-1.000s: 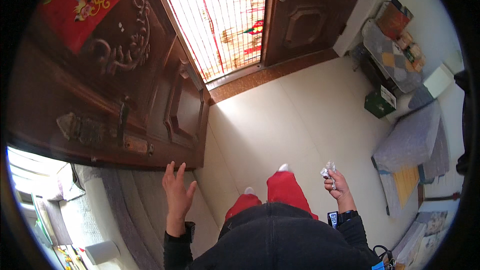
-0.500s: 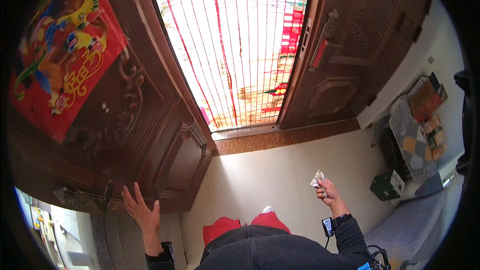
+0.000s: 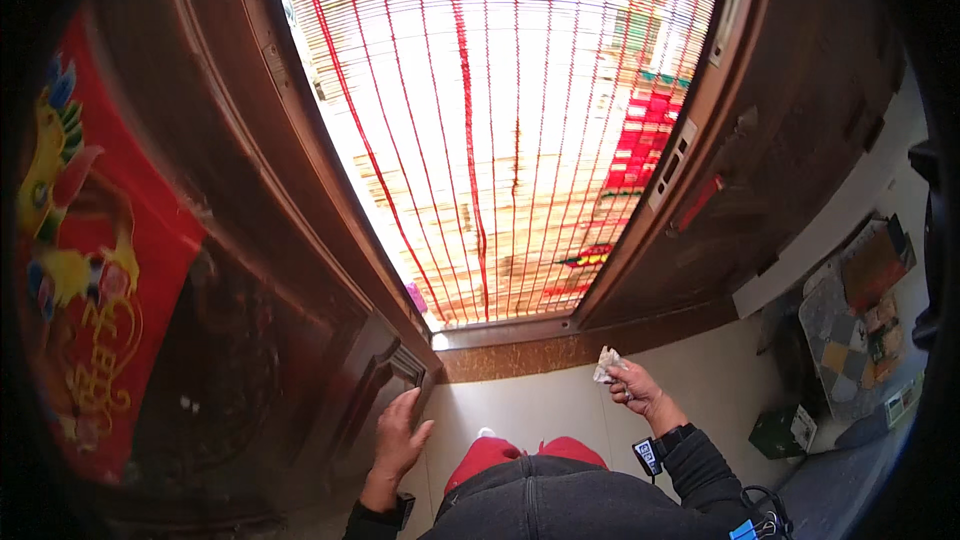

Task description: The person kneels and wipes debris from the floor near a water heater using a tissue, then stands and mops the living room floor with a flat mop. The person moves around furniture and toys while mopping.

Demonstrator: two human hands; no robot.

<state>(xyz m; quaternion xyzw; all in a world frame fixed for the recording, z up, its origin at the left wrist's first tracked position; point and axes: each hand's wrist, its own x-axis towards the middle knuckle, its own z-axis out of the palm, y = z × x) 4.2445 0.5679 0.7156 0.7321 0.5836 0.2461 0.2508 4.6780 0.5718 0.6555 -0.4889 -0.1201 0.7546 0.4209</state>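
Observation:
In my right hand (image 3: 642, 390), closed and held out over the floor, is a crumpled whitish wad (image 3: 606, 365). It could be paper or tissue; I cannot tell which. My left hand (image 3: 397, 437) has its thumb apart and its fingers stretched forward, with nothing in it. It is beside the lower part of the dark brown carved left door (image 3: 330, 380); whether it touches the panel I cannot tell. Ahead of me, a slatted blind (image 3: 510, 170) with red vertical cords hangs in the bright doorway.
A reddish-brown threshold (image 3: 520, 362) crosses the doorway. The right door (image 3: 760, 190) stands swung inward. Along the right wall are a stool with a patchwork-patterned top (image 3: 835, 340) and a dark green box (image 3: 783, 432). A red poster (image 3: 150, 290) covers part of the left door.
I have moved closer to the doorway, which looks larger. My left hand has shifted from near the left door's handle to beside its lower panel. The wad stays in my right hand.

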